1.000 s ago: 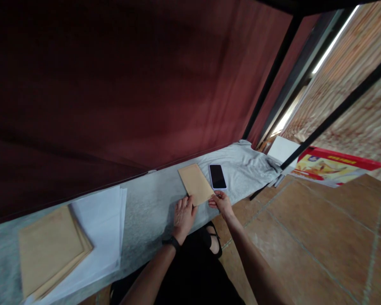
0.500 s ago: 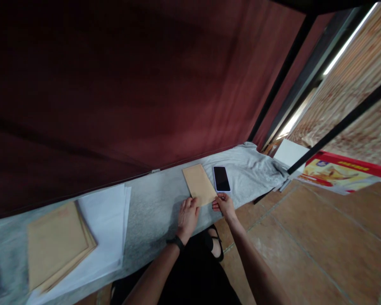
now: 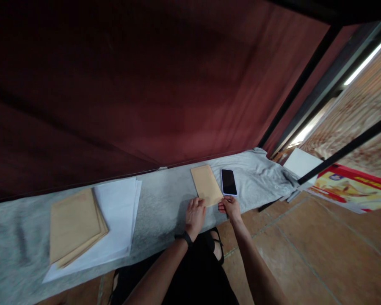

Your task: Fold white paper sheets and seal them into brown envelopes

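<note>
A brown envelope (image 3: pixel 206 184) lies on the grey cloth of the table (image 3: pixel 161 199). My left hand (image 3: pixel 195 214) rests flat at the envelope's near left corner, fingers stretched out and touching its edge. My right hand (image 3: pixel 230 206) pinches the envelope's near right corner with curled fingers. A phone (image 3: pixel 228 182) with a dark screen lies face up just right of the envelope.
At the left lies a stack of brown envelopes (image 3: pixel 73 224) on several white sheets (image 3: pixel 120 220). A dark red curtain (image 3: pixel 130 84) hangs behind the table. At the right are a white board (image 3: pixel 300 163), a red and yellow poster (image 3: pixel 349 186) and a tiled floor (image 3: pixel 320 254).
The camera has swung left, so everything has shifted right and down in view. Both hands stay at the envelope's near edge.
</note>
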A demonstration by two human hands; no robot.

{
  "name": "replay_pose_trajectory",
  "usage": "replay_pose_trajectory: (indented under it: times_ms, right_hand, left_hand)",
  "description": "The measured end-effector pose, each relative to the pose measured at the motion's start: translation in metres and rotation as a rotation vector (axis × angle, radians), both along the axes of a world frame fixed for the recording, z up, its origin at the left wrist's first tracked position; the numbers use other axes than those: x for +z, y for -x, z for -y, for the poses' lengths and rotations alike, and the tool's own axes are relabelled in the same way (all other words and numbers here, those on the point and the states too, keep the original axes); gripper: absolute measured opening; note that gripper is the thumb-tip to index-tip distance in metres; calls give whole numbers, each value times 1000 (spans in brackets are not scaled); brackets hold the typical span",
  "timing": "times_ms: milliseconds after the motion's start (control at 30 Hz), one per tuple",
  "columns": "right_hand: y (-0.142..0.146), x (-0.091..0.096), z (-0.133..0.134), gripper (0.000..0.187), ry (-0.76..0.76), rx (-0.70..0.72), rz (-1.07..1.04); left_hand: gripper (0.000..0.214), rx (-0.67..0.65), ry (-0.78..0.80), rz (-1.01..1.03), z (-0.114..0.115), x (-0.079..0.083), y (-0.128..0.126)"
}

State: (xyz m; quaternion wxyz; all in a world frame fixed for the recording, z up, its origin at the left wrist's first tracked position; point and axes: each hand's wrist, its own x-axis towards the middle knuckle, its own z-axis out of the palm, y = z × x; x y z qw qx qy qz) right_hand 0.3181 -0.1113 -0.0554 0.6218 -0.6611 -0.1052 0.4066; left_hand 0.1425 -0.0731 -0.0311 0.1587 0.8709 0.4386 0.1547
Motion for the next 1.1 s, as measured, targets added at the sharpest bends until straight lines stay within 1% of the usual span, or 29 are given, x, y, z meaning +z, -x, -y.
replay_pose_trajectory:
  times_ms: [200,333,433,567,667,867,967,1033,1100]
  right_hand:
    - [-2,1,0,24,20,9,8]
    - [-5,5,-2,26,50,27,-1]
    - [-6,8,-3,26,63,37,-7]
    - [-6,8,-3,23,64,31,-10]
    - [-6,7,-2,24,61,26,-4]
    - [-5,8,-1,20,65,21,7]
    - [-5,9,-1,20,66,14,21]
    - [-5,12,1,20,65,16,34]
    - [-4,15,5,20,59,26,51]
  left_hand:
    - [25,16,-2,28,4,3,-1]
    - [26,38,29,24,5,6,-3]
    - [26,29,38,8,5,8,-3]
    - [31,3,21,22,6,5,-1]
    - [33,-28,7,34,8,1,3]
    - [39,-95,48,71,10,-3,16]
    - [45,-142,62,112,16,-5,27]
    - [47,-147,64,149,24,-7,40]
    - [46,-122,54,183,33,-10,61]
